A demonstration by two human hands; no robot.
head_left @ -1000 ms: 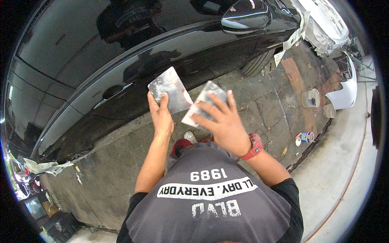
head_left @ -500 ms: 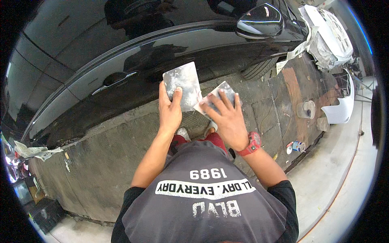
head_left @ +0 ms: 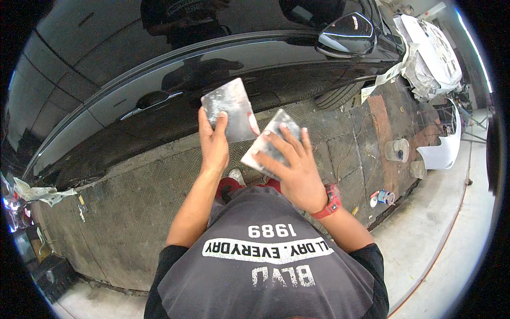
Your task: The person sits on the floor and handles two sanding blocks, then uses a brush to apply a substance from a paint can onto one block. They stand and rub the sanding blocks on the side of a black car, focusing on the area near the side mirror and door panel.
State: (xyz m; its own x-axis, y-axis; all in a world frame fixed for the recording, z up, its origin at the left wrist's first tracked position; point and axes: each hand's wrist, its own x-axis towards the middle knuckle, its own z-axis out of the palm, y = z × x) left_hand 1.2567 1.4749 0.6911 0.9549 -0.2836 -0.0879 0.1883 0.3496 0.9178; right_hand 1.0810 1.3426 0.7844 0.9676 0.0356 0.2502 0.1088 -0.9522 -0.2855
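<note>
Two flat, rectangular grey spreader plates with whitish smears are held up in front of my body. My left hand is closed on the left plate, its thumb lying on the upper face. A pinkish smear of paste clings to that plate's right edge. On the right plate, the fingers of my right hand are spread across the face as they grip it. The plates' neighbouring edges are close together; I cannot tell whether they touch. A red watch is on my right wrist.
A glossy black car door stands right ahead, its side mirror jutting out at the upper right. On the floor at right are a clear tub, a small can and a white car panel. Paper sheeting hangs at far left.
Both hands have shifted a little to the left with their plates. The right plate has come lower, and more of its face shows. Both grips are kept.
</note>
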